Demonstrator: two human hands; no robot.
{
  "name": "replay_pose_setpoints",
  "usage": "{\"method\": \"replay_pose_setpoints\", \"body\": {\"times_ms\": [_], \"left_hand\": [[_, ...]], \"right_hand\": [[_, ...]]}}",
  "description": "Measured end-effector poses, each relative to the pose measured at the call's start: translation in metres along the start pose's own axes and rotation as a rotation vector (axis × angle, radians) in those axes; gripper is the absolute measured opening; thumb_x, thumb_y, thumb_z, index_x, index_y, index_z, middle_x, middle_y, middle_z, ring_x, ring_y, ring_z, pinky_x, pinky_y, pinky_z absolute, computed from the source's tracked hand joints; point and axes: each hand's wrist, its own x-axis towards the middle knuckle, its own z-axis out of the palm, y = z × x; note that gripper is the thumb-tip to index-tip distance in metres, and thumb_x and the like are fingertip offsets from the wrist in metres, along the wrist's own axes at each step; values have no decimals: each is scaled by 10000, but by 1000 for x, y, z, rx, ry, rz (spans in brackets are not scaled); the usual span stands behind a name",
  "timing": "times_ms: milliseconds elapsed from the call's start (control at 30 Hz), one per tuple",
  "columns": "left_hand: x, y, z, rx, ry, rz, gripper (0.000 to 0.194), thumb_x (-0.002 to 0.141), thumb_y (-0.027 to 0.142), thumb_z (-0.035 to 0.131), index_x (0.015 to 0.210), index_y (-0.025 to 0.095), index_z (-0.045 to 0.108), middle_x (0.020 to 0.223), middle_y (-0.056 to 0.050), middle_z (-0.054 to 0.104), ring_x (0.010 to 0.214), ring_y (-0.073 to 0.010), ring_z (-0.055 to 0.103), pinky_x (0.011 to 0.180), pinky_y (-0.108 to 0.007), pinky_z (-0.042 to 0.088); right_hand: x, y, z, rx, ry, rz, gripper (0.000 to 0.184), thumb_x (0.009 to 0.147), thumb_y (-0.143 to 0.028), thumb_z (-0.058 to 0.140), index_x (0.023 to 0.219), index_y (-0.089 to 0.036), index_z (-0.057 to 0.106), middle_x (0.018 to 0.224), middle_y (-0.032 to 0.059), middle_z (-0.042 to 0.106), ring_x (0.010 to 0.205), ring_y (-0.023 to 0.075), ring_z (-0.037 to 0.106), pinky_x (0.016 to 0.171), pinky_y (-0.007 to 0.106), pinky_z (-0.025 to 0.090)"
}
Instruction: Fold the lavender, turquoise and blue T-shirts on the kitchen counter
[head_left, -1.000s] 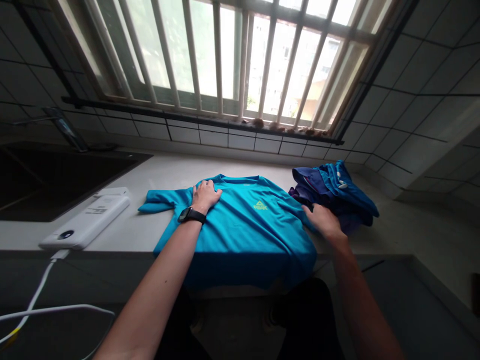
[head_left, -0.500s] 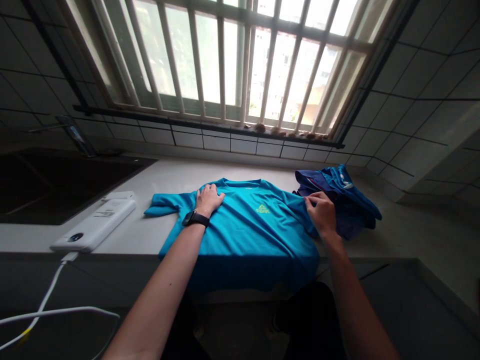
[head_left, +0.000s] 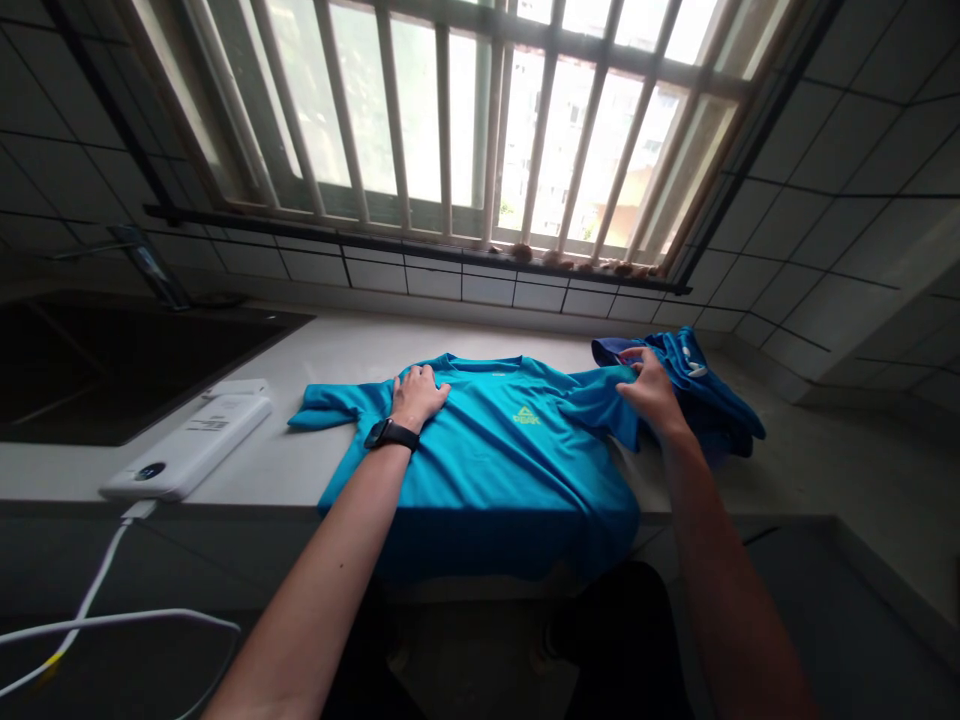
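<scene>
A turquoise T-shirt (head_left: 495, 460) with a yellow logo lies front-up on the white counter (head_left: 300, 470), its hem hanging over the front edge. My left hand (head_left: 417, 394), with a black watch on the wrist, lies flat with fingers spread on the shirt's left shoulder. My right hand (head_left: 651, 390) is closed on the shirt's right sleeve and holds it lifted off the counter, beside a pile of blue and purple clothes (head_left: 697, 395).
A white power bank (head_left: 191, 448) with a white cable (head_left: 82, 610) lies at the left of the counter. A dark sink (head_left: 97, 370) with a tap is further left. A barred window (head_left: 480, 130) and tiled walls stand behind.
My right hand moved up from the counter beside the shirt, took the right sleeve and raised it toward the clothes pile. My left hand stayed pressed on the shoulder.
</scene>
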Motion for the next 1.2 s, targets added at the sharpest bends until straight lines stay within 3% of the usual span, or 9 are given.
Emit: {"method": "replay_pose_setpoints", "body": {"times_ms": [67,200,267,367,500,633,733,967,1200], "left_hand": [[0,0,0,-2,5,0,364,958,344,438,1218,169,623,1365,-216,636,1332,-337,571,1195,-492,355],[1,0,1,-3,6,2,374,955,344,448,1223,152,623,1352,-218,642,1320,-341,578,1182,-497,370],[1,-1,2,-5,13,6,374,955,346,451,1221,150,626,1347,-216,646,1312,-342,583,1178,-501,373],[3,-2,4,-13,29,13,369,949,341,465,1217,152,633,1343,-214,651,1302,-348,588,1170,-511,379],[3,-2,3,-24,23,11,379,948,341,473,1227,140,633,1345,-220,645,1307,-352,584,1169,-509,380],[1,0,2,-28,10,2,374,960,330,461,1227,129,628,1351,-228,635,1328,-349,572,1182,-502,366],[0,0,2,-32,17,-1,354,957,318,470,1214,135,630,1343,-223,640,1324,-349,574,1177,-505,371],[-2,-2,2,-10,9,10,345,974,325,471,1222,140,623,1344,-213,639,1330,-327,567,1177,-469,367],[-14,5,-14,20,-103,51,370,1010,340,472,1299,159,612,1392,-185,617,1348,-303,558,1143,-421,416]], "right_hand": [[-9,-18,6,140,64,1,468,836,-266,655,1290,-180,589,1124,115,674,968,251,668,855,350,549],[-29,-51,26,660,-401,-57,558,873,-624,654,1249,-217,591,969,61,667,776,204,675,571,279,534],[-31,-52,33,756,-471,-78,541,916,-692,553,1143,-208,634,871,42,667,692,182,665,494,247,489],[-28,-39,37,480,-373,-96,409,965,-570,553,1005,-190,699,827,57,705,697,190,679,574,277,538],[-34,-27,45,51,-563,-262,337,953,-403,641,1202,-201,744,1189,124,739,1051,265,720,959,382,567],[-50,-36,72,-259,-600,-286,668,1021,-486,529,1624,-230,397,1707,142,313,1561,345,313,1246,528,317],[-52,-44,92,-414,-676,-177,676,1079,-551,310,1682,-253,243,1763,83,130,1618,354,118,1262,650,187],[-40,-54,110,-470,-526,-190,633,1090,-423,230,1690,-221,205,1758,52,139,1625,294,107,1285,600,163],[-41,-48,119,-418,-604,-194,638,1083,-438,184,1672,-207,269,1754,45,166,1619,287,149,1277,599,191]]}}
